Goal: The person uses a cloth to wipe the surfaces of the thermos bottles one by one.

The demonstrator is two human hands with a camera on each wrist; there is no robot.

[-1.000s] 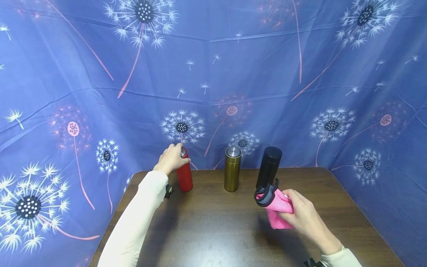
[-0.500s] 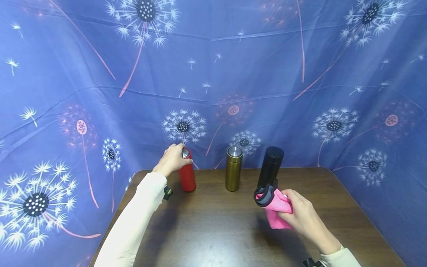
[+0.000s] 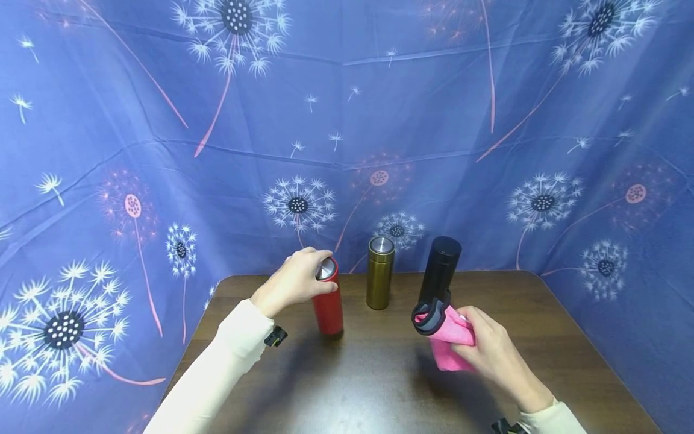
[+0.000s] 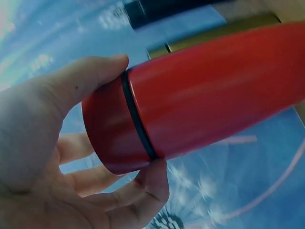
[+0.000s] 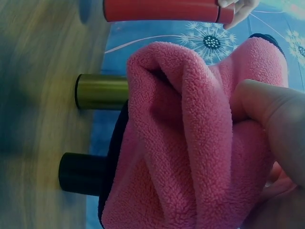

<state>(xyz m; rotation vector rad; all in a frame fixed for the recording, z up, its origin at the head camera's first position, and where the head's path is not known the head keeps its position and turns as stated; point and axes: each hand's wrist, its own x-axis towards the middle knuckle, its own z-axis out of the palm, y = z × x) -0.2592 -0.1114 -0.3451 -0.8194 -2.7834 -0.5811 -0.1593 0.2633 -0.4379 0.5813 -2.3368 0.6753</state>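
My left hand (image 3: 295,280) grips a red thermos bottle (image 3: 328,310) around its capped top, thumb on one side and fingers on the other. In the left wrist view a black ring (image 4: 138,119) separates the darker red cap from the body. The bottle leans slightly, and its base seems a little above the table in the right wrist view. My right hand (image 3: 496,349) holds a bunched pink fleecy cloth (image 5: 190,129) with dark edging and a grey reverse. This cloth hangs in front of a black thermos bottle (image 3: 439,268), hiding its lower part from the head view.
A gold thermos bottle (image 3: 379,274) with a silver-topped lid stands upright between the red and black ones. All are toward the back of the brown wooden table (image 3: 374,374). Blue dandelion-print fabric (image 3: 347,120) hangs behind and along both sides.
The left hand has brought the red thermos bottle rightward and nearer to me, closer to the gold one. The right hand and the pink cloth have stayed almost still.
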